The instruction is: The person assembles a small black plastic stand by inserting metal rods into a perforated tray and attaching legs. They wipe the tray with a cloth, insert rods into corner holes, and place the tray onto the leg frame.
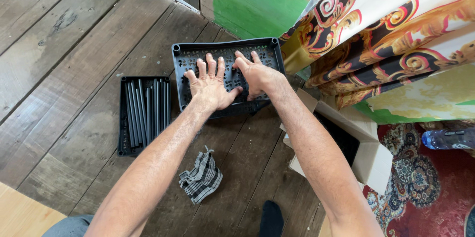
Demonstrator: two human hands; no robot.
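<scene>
Pressing flat w/ both palms, fingers splayed, nothing gripped: left hand (210, 88) & right hand (257, 76) on the black perforated shelf panel (225, 51); tray of black tubes (144, 113) just left of panel, untouched, so assembly looks barely begun.

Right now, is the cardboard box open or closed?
Open. The cardboard box has its flaps folded outward, and you can see down into its dark inside. What is in there cannot be made out.

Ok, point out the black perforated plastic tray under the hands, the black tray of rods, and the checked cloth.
Black perforated plastic tray (269, 49): head view, bare top right corner.
Black tray of dark rods (121, 118): head view, left rim.
Checked grey and white cloth (201, 178): head view, middle of the crumpled fabric.
</scene>
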